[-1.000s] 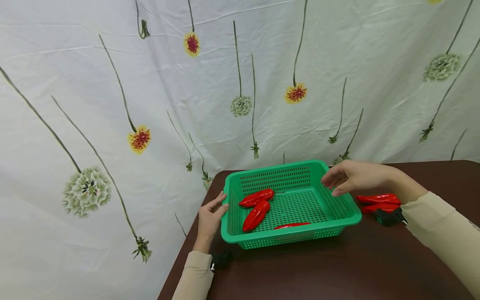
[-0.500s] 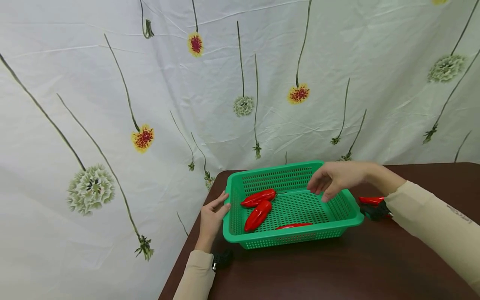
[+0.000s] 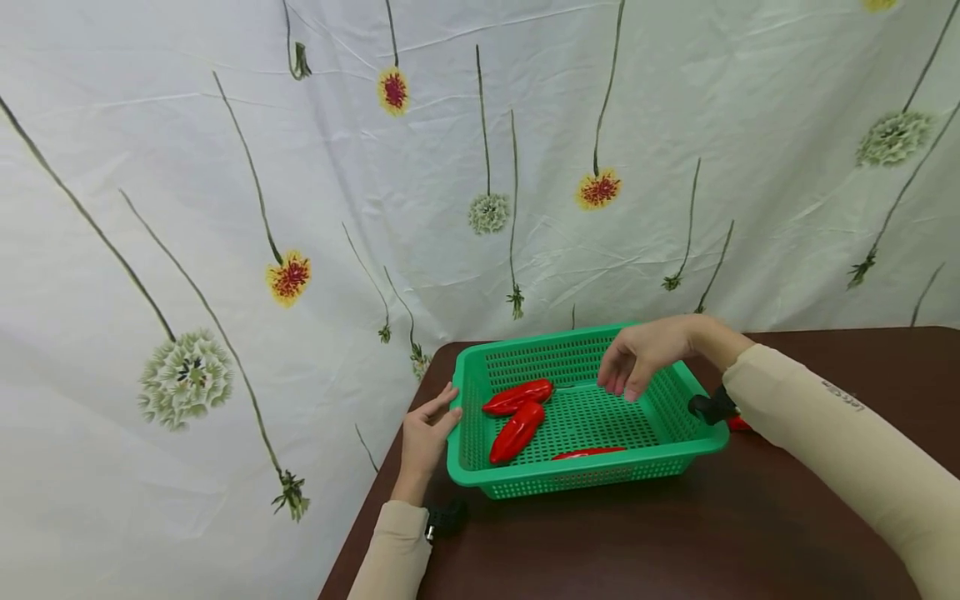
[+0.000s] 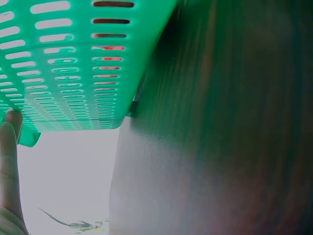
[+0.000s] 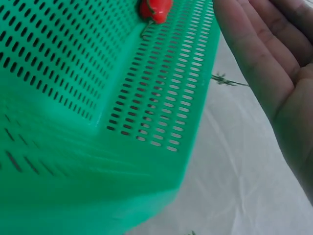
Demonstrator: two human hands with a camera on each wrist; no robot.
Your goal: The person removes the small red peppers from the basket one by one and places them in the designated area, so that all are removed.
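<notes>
A green plastic basket [image 3: 600,475] with slotted walls stands on the table. Inside lie three glossy red peppers: one pepper [image 3: 517,398] at the back left, a second pepper [image 3: 517,433] leaning toward it, and a third pepper [image 3: 588,452] mostly hidden by the front wall. My left hand [image 3: 423,442] touches the basket's left rim with its fingers; in the left wrist view a straight finger [image 4: 9,161] lies against the outside of it. My right hand [image 3: 647,357] hangs above the right part of the basket with relaxed fingers, holding nothing; its palm shows in the right wrist view.
To the right of the basket, part of a red pepper [image 3: 738,424] lies on the dark brown table [image 3: 637,542], largely covered by my right forearm. A white cloth with printed flowers [image 3: 420,167] hangs behind and to the left of the table.
My right hand has moved left and slightly down, from the basket's right rim to over its inside. The forearm now covers most of the peppers on the right. My left hand stays at the rim.
</notes>
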